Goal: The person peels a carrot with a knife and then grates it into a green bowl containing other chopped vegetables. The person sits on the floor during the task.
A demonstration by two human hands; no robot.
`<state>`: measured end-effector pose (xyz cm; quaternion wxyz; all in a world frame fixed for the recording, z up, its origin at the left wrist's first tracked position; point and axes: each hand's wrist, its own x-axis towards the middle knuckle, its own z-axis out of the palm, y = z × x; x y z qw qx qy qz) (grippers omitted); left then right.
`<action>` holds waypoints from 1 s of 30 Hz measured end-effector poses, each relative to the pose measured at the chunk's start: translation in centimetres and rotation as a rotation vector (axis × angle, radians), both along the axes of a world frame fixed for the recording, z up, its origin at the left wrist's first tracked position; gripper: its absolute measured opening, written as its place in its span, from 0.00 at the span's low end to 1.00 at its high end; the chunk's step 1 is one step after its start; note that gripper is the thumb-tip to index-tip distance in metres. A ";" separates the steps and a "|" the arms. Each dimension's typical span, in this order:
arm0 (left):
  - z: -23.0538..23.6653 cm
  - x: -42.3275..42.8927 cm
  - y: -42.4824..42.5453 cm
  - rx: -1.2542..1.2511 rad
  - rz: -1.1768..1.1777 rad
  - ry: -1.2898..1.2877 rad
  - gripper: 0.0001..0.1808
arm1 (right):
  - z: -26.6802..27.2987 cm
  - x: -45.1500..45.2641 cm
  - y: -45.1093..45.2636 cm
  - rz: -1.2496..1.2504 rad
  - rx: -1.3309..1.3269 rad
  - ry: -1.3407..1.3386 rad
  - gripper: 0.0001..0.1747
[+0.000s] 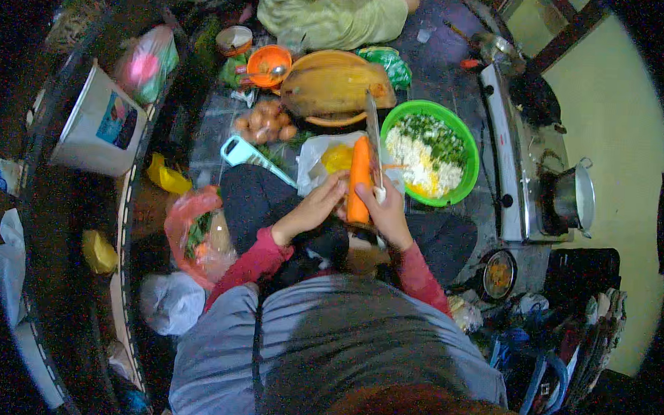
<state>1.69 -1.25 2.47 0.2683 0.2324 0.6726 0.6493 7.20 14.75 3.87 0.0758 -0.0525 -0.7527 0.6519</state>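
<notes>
In front of my lap is a peeled orange carrot point(359, 181), its narrow end pointing away from me. My left hand point(317, 202) is against the carrot's left side, with its fingertips partly hidden. My right hand point(389, 212) grips a knife point(372, 126) by its white handle, and its thumb lies on the carrot. The long blade points away from me, along the carrot's right side. Beyond my hands is a white plastic bag or liner point(310, 157) with something yellow point(337, 157) on it. A green basin point(472, 152) to the right holds chopped greens, white shreds and some orange shreds.
A worn wooden board point(330, 87) lies across an orange-brown basin, beside an orange bowl point(269, 62). Eggs point(265, 122) and a light-blue handled grater point(240, 151) are at left. A gas stove point(523, 159) with a metal pot point(576, 195) stands right. Another person point(338, 15) sits opposite.
</notes>
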 end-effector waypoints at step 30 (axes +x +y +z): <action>-0.5 2.3 -3.1 0.303 0.188 -0.299 0.24 | -3.1 -0.1 1.1 0.174 -0.292 -0.584 0.27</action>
